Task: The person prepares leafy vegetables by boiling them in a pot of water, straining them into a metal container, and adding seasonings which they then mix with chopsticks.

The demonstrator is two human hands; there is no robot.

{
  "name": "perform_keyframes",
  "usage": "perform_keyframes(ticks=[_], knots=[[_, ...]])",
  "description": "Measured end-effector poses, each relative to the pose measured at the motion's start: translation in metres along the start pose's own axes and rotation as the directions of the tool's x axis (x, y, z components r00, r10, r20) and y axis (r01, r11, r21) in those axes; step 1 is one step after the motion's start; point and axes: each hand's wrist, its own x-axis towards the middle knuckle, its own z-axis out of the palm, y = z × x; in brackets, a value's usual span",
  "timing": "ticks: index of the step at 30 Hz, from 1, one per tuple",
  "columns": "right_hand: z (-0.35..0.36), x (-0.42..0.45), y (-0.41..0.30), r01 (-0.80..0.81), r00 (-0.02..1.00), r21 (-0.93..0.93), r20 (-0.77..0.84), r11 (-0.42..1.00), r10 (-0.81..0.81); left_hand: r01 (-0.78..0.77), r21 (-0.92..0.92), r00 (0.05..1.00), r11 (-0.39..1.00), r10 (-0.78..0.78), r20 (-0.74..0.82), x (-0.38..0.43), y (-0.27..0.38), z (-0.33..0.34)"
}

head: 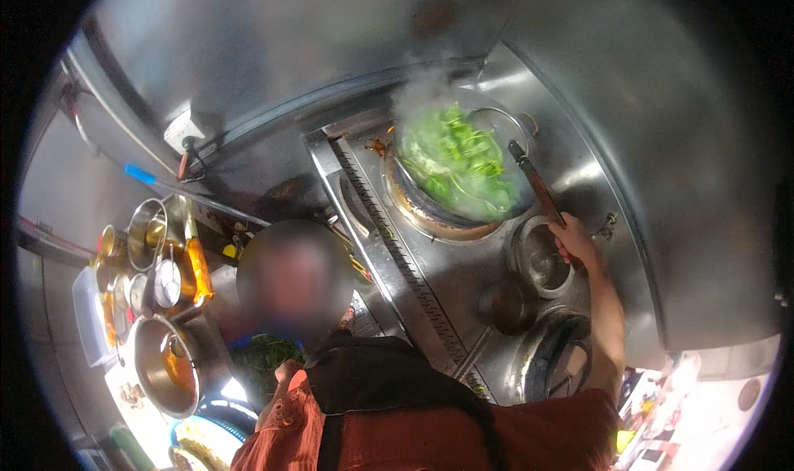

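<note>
My right hand [572, 241] is closed around a long wooden handle [544, 189] with a dark metal end at the right side of the steaming wok; whether it belongs to the wok or a utensil is unclear. Bright green leafy vegetables [456, 161] fill the wok, which sits on a round stove burner [428, 220]. A metal ring [505, 114] shows at the wok's far right rim. At lower left, my left hand [288, 370] is beside dark leafy greens [267, 353] in a blue-edged container; its fingers are partly hidden, and its grip cannot be made out.
A metal pot [543, 257] and a second burner [527, 365] are near my right forearm. A slotted drain channel [403, 266] crosses the steel stove top. Left stand several metal containers, one large pot [139, 372] holding orange liquid. A person with a blurred head [294, 279] is close at left.
</note>
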Motion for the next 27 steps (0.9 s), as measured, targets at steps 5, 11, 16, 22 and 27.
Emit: perform_keyframes(ticks=[5,11,16,22,27], knots=[[0.03,-0.062,-0.037,0.101,0.994,-0.247,-0.026,0.964,-0.111,0.192,-0.493,0.981,0.849,-0.165,0.098,0.041,0.002,-0.007],[0.127,-0.039,0.001,0.116,0.955,-0.671,-0.128,0.732,-0.269,0.232,-0.907,0.97,0.351,-0.15,0.19,0.08,0.033,-0.02],[0.174,0.0,0.014,-0.015,0.823,-0.794,-0.355,0.608,-0.443,0.22,-0.928,0.973,0.301,-0.138,0.186,0.084,0.032,-0.021],[0.154,0.054,0.032,-0.121,0.805,-0.793,-0.43,0.597,-0.409,0.228,-0.912,0.97,0.342,-0.157,0.184,0.068,0.021,-0.023],[0.096,0.075,0.027,0.04,0.833,-0.721,-0.358,0.692,-0.422,0.208,-0.865,0.975,0.457,-0.169,0.146,0.051,0.008,-0.026]])
